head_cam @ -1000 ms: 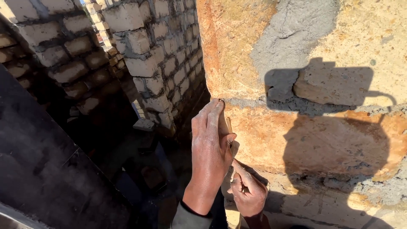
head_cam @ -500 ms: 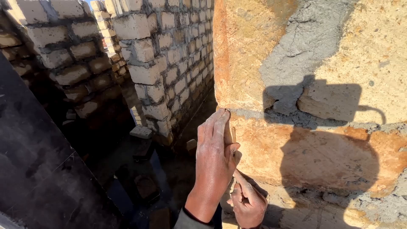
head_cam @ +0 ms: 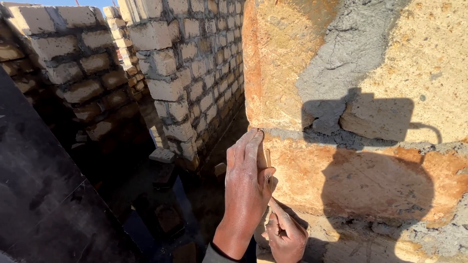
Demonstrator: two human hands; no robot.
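My left hand (head_cam: 246, 187) lies flat against the corner edge of a large orange-tan stone block (head_cam: 356, 180), fingers stretched upward to the mortar joint (head_cam: 292, 134). It presses a thin wooden stick (head_cam: 267, 158) against the block, with the thumb bent over it. Just below, my right hand (head_cam: 286, 234) is curled beside the wall, its forefinger reaching up towards the left thumb. What the right fingers pinch is too small to tell.
Grey mortar (head_cam: 351, 53) is smeared over the upper block (head_cam: 429, 63). A shadow of a head (head_cam: 375, 185) falls on the wall. Left stands a rough block wall (head_cam: 190, 73), another behind it (head_cam: 68, 63), a shaded drop with loose blocks (head_cam: 162, 155) below, and a dark slab (head_cam: 39, 195) nearby.
The view has swung a little, showing more of the left walls. Both hands stay at the block's corner; the left hand sits slightly lower against the edge.
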